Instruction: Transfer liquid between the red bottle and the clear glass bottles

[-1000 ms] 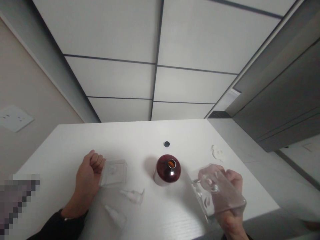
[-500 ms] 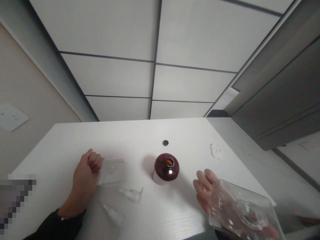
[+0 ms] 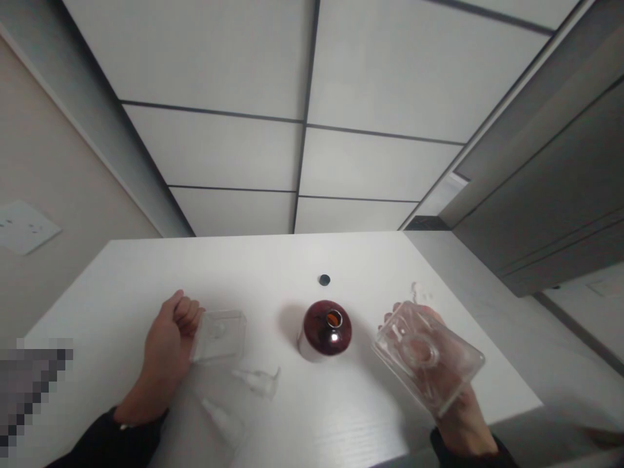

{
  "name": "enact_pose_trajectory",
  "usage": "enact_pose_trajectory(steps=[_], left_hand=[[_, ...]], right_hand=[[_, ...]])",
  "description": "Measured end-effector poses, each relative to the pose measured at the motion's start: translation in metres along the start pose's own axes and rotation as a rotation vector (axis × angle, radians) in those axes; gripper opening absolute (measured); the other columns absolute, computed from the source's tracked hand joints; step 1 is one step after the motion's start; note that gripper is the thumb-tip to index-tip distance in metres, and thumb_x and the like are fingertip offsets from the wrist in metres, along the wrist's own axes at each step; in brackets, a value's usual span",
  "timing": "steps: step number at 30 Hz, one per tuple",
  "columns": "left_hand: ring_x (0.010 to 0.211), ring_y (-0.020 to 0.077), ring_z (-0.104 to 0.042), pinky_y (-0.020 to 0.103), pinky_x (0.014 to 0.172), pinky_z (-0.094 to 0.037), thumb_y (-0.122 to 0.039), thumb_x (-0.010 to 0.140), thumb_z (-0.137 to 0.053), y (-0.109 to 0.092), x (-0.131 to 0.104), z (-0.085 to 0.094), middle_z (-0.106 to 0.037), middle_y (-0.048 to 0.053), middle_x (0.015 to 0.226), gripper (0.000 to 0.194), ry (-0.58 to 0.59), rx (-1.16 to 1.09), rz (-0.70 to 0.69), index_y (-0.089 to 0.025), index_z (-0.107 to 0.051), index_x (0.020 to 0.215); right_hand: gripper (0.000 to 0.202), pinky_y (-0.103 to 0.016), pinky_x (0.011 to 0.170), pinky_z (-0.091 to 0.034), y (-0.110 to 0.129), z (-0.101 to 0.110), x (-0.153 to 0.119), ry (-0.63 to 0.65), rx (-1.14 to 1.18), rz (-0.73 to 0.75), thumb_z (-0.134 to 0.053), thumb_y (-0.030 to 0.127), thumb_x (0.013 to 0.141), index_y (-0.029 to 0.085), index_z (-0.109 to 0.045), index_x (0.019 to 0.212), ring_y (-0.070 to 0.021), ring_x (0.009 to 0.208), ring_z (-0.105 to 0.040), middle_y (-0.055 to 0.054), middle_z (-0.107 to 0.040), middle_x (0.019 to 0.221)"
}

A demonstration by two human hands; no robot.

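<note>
My right hand (image 3: 463, 409) holds up a clear plastic case (image 3: 458, 348) with a round shape in its middle; the fingers show through it. To its left, a dark reddish-brown bottle (image 3: 319, 328) with a pale lower part stands upright, its mouth uncovered. My left hand (image 3: 168, 331) rests on the table with its fingers curled into a loose fist. Against that hand lies another clear plastic box (image 3: 221, 335). Nearer to me are a translucent pointed piece with a bent end (image 3: 258, 381) and a translucent cone-tipped piece (image 3: 224, 419).
A small black disc, like a cap (image 3: 324, 279), lies behind the bottle. Some small white pieces (image 3: 423, 292) lie at the right of the white table (image 3: 244, 266). Pale panels (image 3: 234, 146) rise behind the table, and a wall socket (image 3: 26, 227) is at the left.
My right hand has moved left and away from me with the clear plastic case, which has turned and now stands nearer the bottle. The left hand stays put.
</note>
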State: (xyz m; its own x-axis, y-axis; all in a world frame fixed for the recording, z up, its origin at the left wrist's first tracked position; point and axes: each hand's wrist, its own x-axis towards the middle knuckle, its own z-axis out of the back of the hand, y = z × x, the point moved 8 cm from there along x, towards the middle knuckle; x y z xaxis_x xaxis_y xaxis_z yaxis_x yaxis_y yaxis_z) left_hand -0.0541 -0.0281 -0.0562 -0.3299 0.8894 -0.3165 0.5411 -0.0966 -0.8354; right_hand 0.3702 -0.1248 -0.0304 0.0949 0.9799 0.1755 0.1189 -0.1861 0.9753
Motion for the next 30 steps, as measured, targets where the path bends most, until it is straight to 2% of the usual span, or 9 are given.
enact_pose_trajectory(steps=[4,7,12,17,20,25,27,30], left_hand=[[0.044,0.011,-0.019,0.026,0.041,-0.028,-0.019,0.099,-0.061,0.0,0.0,0.001,-0.026,-0.007,0.049,0.058,-0.038,-0.013,0.004,-0.023,-0.035,0.047],[0.044,0.0106,-0.019,0.026,0.041,-0.027,-0.02,0.097,-0.063,0.001,0.0,0.001,-0.026,-0.008,0.048,0.057,-0.038,-0.01,0.009,-0.022,-0.035,0.047],[0.045,0.0105,-0.02,0.026,0.041,-0.028,-0.022,0.092,-0.067,0.001,0.002,0.003,-0.026,-0.008,0.048,0.056,-0.035,-0.004,0.013,-0.023,-0.033,0.047],[0.045,0.0111,-0.018,0.026,0.04,-0.029,-0.022,0.092,-0.067,0.002,0.003,0.004,-0.026,-0.008,0.048,0.056,-0.054,0.0,0.014,-0.023,-0.034,0.046],[0.045,0.0118,-0.018,0.026,0.04,-0.03,-0.022,0.094,-0.063,0.003,0.003,0.005,-0.026,-0.008,0.049,0.056,-0.072,-0.01,0.017,-0.023,-0.036,0.046],[0.045,0.0124,-0.017,0.026,0.04,-0.03,-0.02,0.096,-0.061,0.004,0.005,0.008,-0.025,-0.008,0.049,0.056,-0.095,-0.022,0.027,-0.024,-0.036,0.046],[0.045,0.0125,-0.017,0.026,0.04,-0.031,-0.02,0.096,-0.061,0.004,0.005,0.009,-0.025,-0.008,0.05,0.056,-0.1,-0.022,0.028,-0.024,-0.036,0.046],[0.045,0.0124,-0.017,0.026,0.04,-0.03,-0.021,0.095,-0.062,0.004,0.005,0.008,-0.024,-0.008,0.05,0.055,-0.1,-0.018,0.025,-0.024,-0.035,0.047]], right_hand=[[0.076,-0.054,0.103,-0.063,0.002,-0.002,0.005,-0.027,0.054,0.046,-0.085,0.075,0.082,0.037,-0.064,0.144,-0.0357,0.132,-0.07,-0.012,-0.074,0.141],[0.08,-0.054,0.109,-0.061,0.004,-0.008,0.009,-0.034,0.071,0.074,-0.089,0.072,0.079,0.036,-0.065,0.146,-0.0352,0.137,-0.068,-0.013,-0.073,0.144],[0.083,-0.053,0.11,-0.06,0.014,-0.009,0.017,-0.049,0.083,0.137,-0.095,0.065,0.076,0.041,-0.063,0.149,-0.0345,0.137,-0.068,-0.01,-0.068,0.153],[0.086,-0.05,0.115,-0.057,0.036,-0.014,0.027,-0.007,0.038,0.18,-0.103,0.053,0.071,0.037,-0.066,0.147,-0.0341,0.141,-0.065,-0.01,-0.068,0.153],[0.08,-0.045,0.119,-0.055,0.051,-0.019,0.032,0.019,-0.031,0.237,-0.101,0.047,0.076,0.034,-0.067,0.148,-0.032,0.141,-0.065,-0.011,-0.067,0.154],[0.075,-0.045,0.114,-0.059,0.072,-0.027,0.036,0.05,-0.184,0.311,-0.097,0.047,0.082,0.034,-0.066,0.15,-0.031,0.137,-0.068,-0.01,-0.068,0.152],[0.074,-0.042,0.112,-0.061,0.079,-0.03,0.038,0.055,-0.226,0.331,-0.096,0.048,0.082,0.034,-0.067,0.149,-0.0297,0.135,-0.07,-0.009,-0.069,0.151],[0.072,-0.03,0.113,-0.057,0.087,-0.034,0.04,0.069,-0.285,0.333,-0.096,0.047,0.083,0.035,-0.068,0.148,-0.0242,0.135,-0.07,-0.006,-0.07,0.151]])
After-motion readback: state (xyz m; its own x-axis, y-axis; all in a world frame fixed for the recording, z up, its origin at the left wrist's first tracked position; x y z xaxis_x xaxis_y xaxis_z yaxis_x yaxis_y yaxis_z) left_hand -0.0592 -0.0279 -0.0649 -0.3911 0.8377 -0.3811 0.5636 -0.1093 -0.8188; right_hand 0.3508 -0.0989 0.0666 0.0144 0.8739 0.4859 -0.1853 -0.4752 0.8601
